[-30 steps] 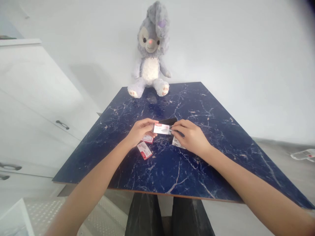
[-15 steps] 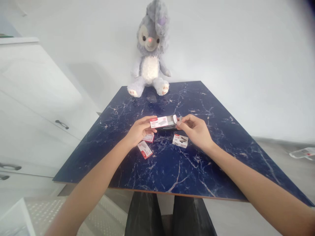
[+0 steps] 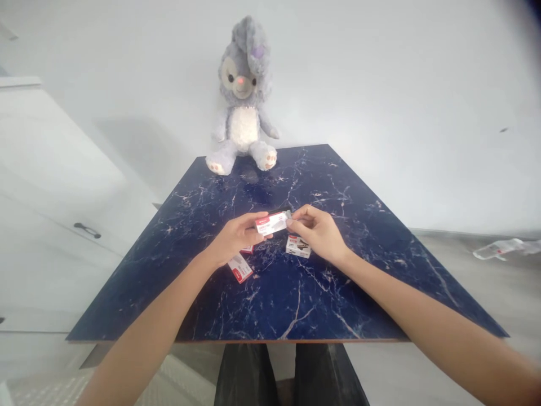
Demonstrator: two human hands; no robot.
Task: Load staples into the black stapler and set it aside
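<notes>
My left hand [image 3: 241, 238] is closed on the left end of a red and white staple box [image 3: 270, 224], held tilted above the table. At the box's right end my right hand [image 3: 318, 230] pinches a small grey piece [image 3: 288, 215] that looks like a strip of staples. Something black shows just behind the box. Below my right hand stands a small white box [image 3: 298, 247] with a stapler pictured on it. A second red and white staple box [image 3: 240, 268] lies near my left wrist, with another red-edged box [image 3: 247, 249] partly hidden by my left hand.
A dark blue marbled table [image 3: 270, 307] is under my hands. At its far edge a grey plush rabbit [image 3: 243, 107] sits against the wall. A white cabinet [image 3: 54, 197] stands to the left, and a clear plastic package [image 3: 502, 248] lies on the floor at right.
My right hand has brought the small grey piece against the box's right end. The opening and inner tray seen before no longer show. The view has shifted a little to the right.
</notes>
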